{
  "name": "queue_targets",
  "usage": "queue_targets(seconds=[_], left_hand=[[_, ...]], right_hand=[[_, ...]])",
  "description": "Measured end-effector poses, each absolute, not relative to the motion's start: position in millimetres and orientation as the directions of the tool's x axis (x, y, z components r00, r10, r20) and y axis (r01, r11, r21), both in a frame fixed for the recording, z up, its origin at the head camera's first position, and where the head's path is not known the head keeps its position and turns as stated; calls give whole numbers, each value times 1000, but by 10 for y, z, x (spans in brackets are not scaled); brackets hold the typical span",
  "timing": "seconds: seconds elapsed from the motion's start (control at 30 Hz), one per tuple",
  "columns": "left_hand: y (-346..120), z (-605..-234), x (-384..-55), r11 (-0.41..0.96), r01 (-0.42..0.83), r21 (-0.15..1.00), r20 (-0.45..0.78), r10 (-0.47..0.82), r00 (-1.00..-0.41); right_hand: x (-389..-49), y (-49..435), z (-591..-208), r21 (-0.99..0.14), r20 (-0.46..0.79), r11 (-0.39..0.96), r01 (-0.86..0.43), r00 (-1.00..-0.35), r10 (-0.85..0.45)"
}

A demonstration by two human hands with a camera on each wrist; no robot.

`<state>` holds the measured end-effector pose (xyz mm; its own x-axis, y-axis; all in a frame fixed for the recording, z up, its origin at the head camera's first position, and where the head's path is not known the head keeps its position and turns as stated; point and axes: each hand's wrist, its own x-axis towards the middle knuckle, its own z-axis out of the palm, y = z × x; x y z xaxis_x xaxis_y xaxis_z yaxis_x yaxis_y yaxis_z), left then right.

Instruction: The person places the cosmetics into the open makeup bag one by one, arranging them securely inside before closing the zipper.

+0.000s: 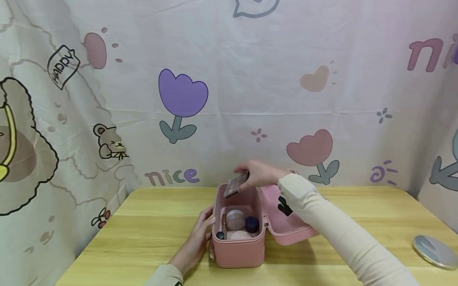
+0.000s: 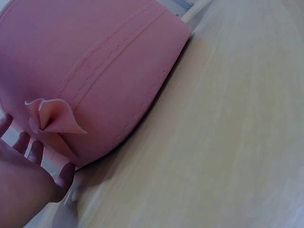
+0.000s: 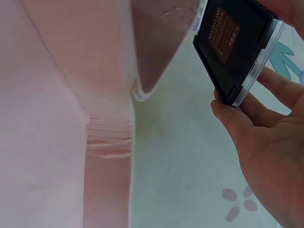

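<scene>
A pink cosmetic case [image 1: 239,255] stands on the table with its lid [image 1: 292,231] folded out to the right. Above its far end, my right hand [image 1: 261,174] holds an eyeshadow palette [image 1: 236,184] by its edges, thumb on one side and fingers on the other. The right wrist view shows the palette's black, labelled back [image 3: 232,40] and clear cover. My left hand [image 1: 196,239] rests against the case's left side, its fingers beside a pink bow [image 2: 56,116]. Inside the case lie a round clear-lidded jar [image 1: 235,219], a dark blue jar [image 1: 252,224] and a slim brush [image 1: 224,224].
A round, flat, shiny disc [image 1: 436,252] lies at the table's right edge. Behind the wooden tabletop [image 1: 141,230] hangs a printed white cloth [image 1: 230,84], which also runs down the left side. The open lid spreads beneath my right forearm.
</scene>
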<state>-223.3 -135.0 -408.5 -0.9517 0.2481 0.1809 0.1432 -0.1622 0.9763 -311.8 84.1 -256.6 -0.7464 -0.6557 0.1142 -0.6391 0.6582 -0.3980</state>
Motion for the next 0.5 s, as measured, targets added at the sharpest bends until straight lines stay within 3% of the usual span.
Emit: queue_targets(seconds=[0.5], left_hand=[[-1365, -4123, -2259, -167, 137, 976, 179, 274, -945]], right_hand=[[-3174, 764, -2703, -350, 61, 657, -668, -716, -696]])
